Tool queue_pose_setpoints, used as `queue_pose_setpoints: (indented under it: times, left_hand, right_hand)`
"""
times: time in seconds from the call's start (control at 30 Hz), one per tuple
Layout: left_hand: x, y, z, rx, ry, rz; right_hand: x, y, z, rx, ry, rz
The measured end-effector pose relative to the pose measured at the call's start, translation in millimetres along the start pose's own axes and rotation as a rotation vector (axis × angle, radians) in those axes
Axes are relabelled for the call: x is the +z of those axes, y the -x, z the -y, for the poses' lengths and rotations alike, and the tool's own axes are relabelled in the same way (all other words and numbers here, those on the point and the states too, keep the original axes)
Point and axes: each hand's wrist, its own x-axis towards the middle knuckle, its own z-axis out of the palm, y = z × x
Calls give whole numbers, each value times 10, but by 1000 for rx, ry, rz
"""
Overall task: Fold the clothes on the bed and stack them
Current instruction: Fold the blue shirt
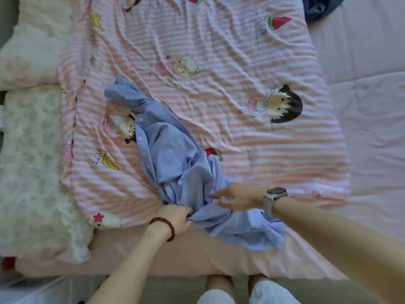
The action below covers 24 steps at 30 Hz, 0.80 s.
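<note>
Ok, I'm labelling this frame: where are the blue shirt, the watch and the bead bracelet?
blue shirt [166, 154]: head view, on its crumpled front beside the buttons.
watch [277, 191]: head view, on its face.
bead bracelet [164, 227]: head view, on the red beads.
</note>
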Motion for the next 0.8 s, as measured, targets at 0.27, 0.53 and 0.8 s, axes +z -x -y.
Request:
queue_pose_setpoints:
  times: [0.27, 0.53, 0.8]
  left_hand:
    - [-344, 18, 78, -132, 463, -255]
    - [-498, -504, 237, -112, 457, -634]
    - [-521, -728, 439, -360, 365, -650]
  right_hand:
    - [295, 78, -156, 158, -251, -530]
    - [215, -161, 269, -141, -231, -211]
    - [355, -210, 180, 101, -405, -472]
